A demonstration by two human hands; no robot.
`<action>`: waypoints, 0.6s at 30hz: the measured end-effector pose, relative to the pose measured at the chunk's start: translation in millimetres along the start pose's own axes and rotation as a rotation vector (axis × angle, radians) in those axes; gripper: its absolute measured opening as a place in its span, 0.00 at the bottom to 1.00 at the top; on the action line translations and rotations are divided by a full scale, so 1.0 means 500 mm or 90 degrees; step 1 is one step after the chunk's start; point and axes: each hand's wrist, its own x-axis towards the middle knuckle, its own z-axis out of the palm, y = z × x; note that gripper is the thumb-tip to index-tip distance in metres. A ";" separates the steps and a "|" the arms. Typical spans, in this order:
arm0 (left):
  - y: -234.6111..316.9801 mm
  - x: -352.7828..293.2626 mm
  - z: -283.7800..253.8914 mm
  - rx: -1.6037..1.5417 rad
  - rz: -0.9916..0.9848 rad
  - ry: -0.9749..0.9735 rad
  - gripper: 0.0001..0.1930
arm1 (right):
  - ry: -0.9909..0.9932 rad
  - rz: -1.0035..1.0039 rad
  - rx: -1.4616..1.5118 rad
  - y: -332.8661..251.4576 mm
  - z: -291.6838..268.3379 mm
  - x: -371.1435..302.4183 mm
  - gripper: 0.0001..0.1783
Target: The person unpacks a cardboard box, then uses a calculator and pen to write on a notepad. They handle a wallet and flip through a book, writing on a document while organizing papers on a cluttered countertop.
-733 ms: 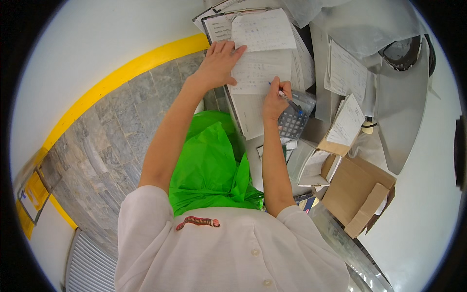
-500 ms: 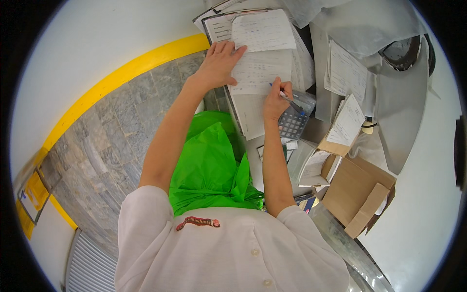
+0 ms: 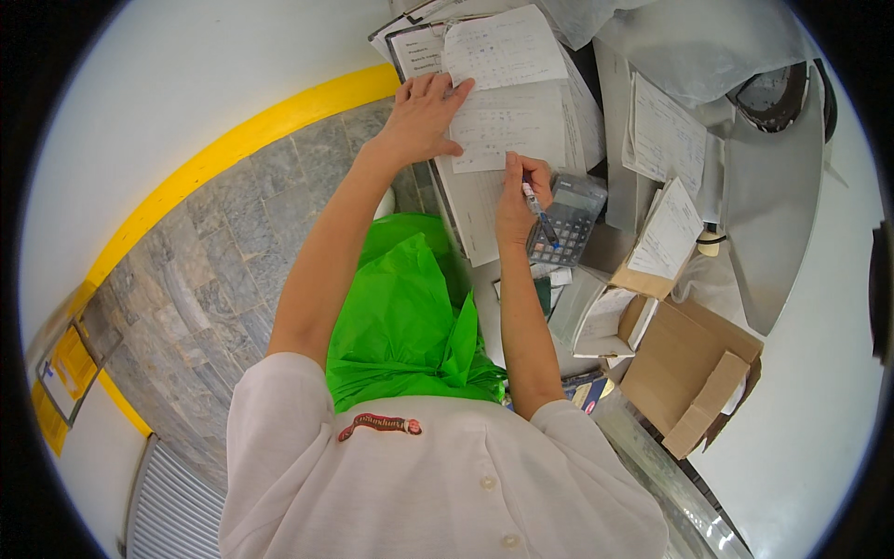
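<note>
The right hand [image 3: 518, 207] is closed on a slim pen [image 3: 541, 215], its fingers gathered toward the writing end, above the lower margin of a handwritten sheet [image 3: 521, 116]; whether the tip touches paper cannot be told. The pen should be light, stiff and smooth, best pinched low near the tip with the barrel leaning back over the hand. The left hand [image 3: 424, 121] lies open, palm down, 4 fingers close together and the thumb apart, at the sheet's left edge. The paper looks thin and limp, likely to crease or slide, so flat pressure near an edge suits it. The left forearm [image 3: 331, 238] slants up and inward; the right forearm [image 3: 528, 312] rises almost straight. Farther out, 1 upper sheet [image 3: 507, 45] overlaps the first at its top, and a calculator [image 3: 575, 219], probably rigid and light, lies under the pen's rear end.
</note>
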 end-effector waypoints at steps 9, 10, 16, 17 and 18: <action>-0.007 0.002 -0.002 -0.011 0.001 -0.036 0.50 | 0.009 0.110 0.154 -0.004 0.023 -0.006 0.14; -0.007 0.001 -0.002 -0.016 0.000 -0.036 0.50 | -0.005 0.101 0.129 -0.004 0.026 -0.010 0.14; -0.007 0.001 0.002 -0.032 -0.001 -0.028 0.50 | -0.043 0.073 0.061 0.000 0.033 -0.022 0.16; -0.007 0.001 0.001 -0.032 -0.002 -0.028 0.50 | -0.046 0.064 0.053 -0.002 0.034 -0.023 0.16; -0.008 0.001 0.001 -0.032 -0.003 -0.028 0.50 | -0.049 0.054 0.045 -0.003 0.034 -0.024 0.16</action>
